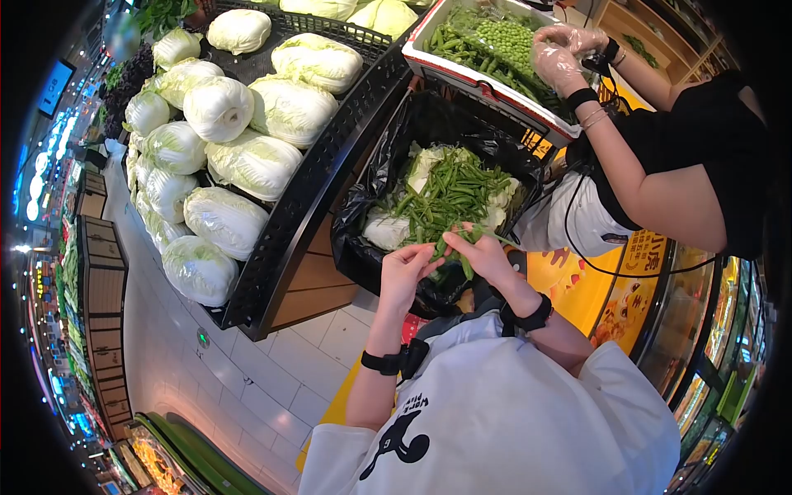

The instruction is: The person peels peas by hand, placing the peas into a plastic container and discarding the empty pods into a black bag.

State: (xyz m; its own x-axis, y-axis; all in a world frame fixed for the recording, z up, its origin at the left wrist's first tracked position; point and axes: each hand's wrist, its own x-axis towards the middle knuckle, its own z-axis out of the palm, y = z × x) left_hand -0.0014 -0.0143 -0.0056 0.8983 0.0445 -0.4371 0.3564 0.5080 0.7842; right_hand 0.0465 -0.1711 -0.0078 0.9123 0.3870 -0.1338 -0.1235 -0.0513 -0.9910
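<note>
- Right hand (485,254): fingers closed on green pea pods (467,269), held over the near side of the black-lined bin (351,235).
- Left hand (406,271): fingertips narrow, beside those pods; whether it grips one, cannot tell.
- Loose pods (466,177): heaped inside the bin, with pale leaves (386,228).
- Box (487,82): peas and pods, beyond the bin; a co-worker's gloved hands (557,68) at it.

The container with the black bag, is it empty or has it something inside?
Not empty: inside the black bag lie green pods and pale leaves.
</note>
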